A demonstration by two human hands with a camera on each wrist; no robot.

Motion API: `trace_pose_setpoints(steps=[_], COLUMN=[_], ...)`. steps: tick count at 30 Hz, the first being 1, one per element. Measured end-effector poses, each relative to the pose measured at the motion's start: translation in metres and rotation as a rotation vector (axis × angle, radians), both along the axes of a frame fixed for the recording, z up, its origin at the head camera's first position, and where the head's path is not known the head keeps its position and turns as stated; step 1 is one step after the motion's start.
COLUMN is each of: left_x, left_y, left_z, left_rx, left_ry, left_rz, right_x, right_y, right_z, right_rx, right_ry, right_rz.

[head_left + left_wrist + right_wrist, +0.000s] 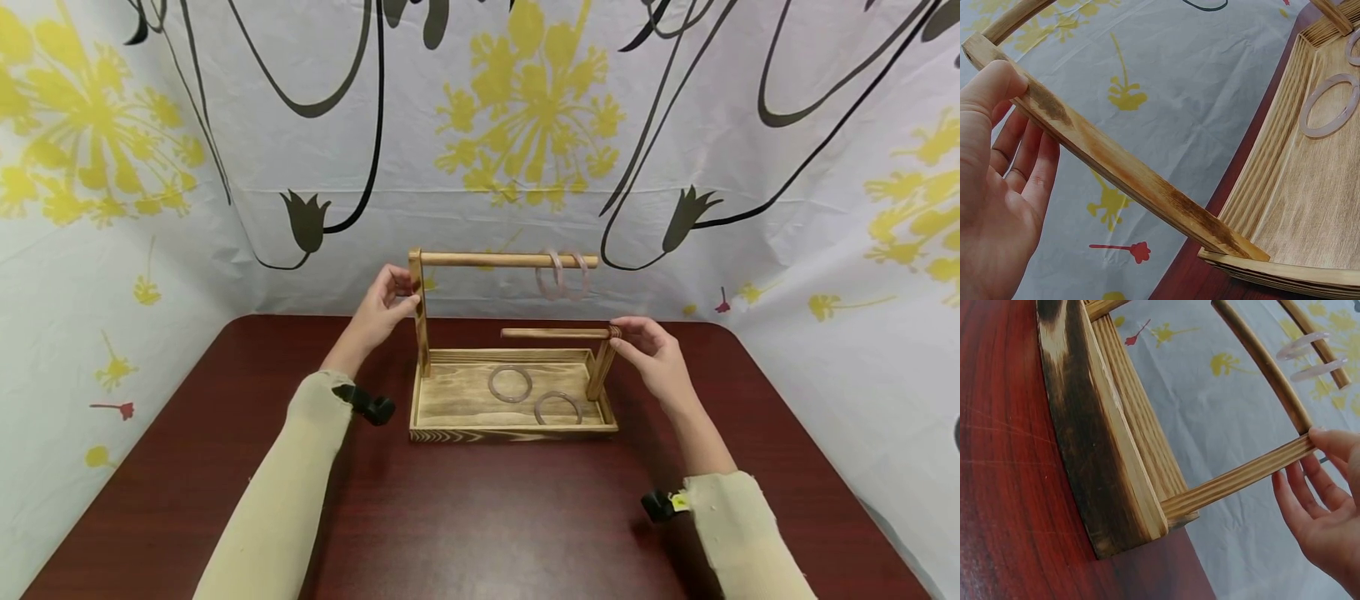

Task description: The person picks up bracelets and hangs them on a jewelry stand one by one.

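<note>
A wooden bracelet stand (513, 434) has a shallow tray base, a tall left post (420, 312) and a shorter right post (600, 371), each with a horizontal bar. My left hand (385, 310) pinches the tall post near its top, thumb in front and fingers behind. At the other end, my right hand (651, 354) grips the top of the short post, where the lower bar (555, 333) joins it. Two pale bangles, one of them this bangle (557, 275), hang near the upper bar's free right end. A bangle (510, 383) and another bangle (558, 408) lie flat inside the tray.
The stand sits on a dark red-brown table (480, 517), toward its far edge. Behind the table hangs a white cloth (465, 225) printed with yellow flowers and dark stems. Each wrist wears a small black camera, such as the left wrist camera (373, 408).
</note>
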State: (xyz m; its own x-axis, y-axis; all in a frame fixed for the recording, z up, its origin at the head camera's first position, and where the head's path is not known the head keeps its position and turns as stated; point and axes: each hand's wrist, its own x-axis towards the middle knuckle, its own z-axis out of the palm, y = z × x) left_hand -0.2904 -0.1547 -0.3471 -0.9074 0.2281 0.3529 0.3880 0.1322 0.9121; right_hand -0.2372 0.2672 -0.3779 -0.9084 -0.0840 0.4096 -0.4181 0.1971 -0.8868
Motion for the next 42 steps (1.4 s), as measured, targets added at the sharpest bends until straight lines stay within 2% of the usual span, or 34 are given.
trace_pose_setpoints(steps=[5,12,19,25,30,37,42], left_x=[0.0,-0.001,0.003,0.008,0.013,0.022,0.028], left_y=[0.002,-0.003,-0.01,-0.01,-0.006,0.004,0.013], left_z=[0.001,-0.001,0.0,0.0,-0.002,0.002,0.007], left_rx=[-0.001,-0.004,-0.044,-0.071,-0.072,-0.12,-0.153], left_ry=[-0.004,0.003,0.012,-0.017,-0.026,-0.023,0.003], left_rz=[-0.005,-0.001,0.011,0.04,0.087,0.206,0.228], right_x=[-0.004,-0.011,-0.013,-0.013,-0.013,-0.012,-0.01], right_y=[0.004,0.003,-0.005,-0.006,-0.006,-0.003,0.004], right_z=[-0.006,-0.012,-0.013,-0.014,-0.013,-0.009,-0.005], right_rx=[-0.051,0.005,0.019,0.064,0.069,0.073,0.037], right_ry=[0.006,0.045,0.016,-0.012,-0.027,-0.039,-0.019], right_rz=[0.066,0.061,0.064,0.05,0.048,0.041,0.039])
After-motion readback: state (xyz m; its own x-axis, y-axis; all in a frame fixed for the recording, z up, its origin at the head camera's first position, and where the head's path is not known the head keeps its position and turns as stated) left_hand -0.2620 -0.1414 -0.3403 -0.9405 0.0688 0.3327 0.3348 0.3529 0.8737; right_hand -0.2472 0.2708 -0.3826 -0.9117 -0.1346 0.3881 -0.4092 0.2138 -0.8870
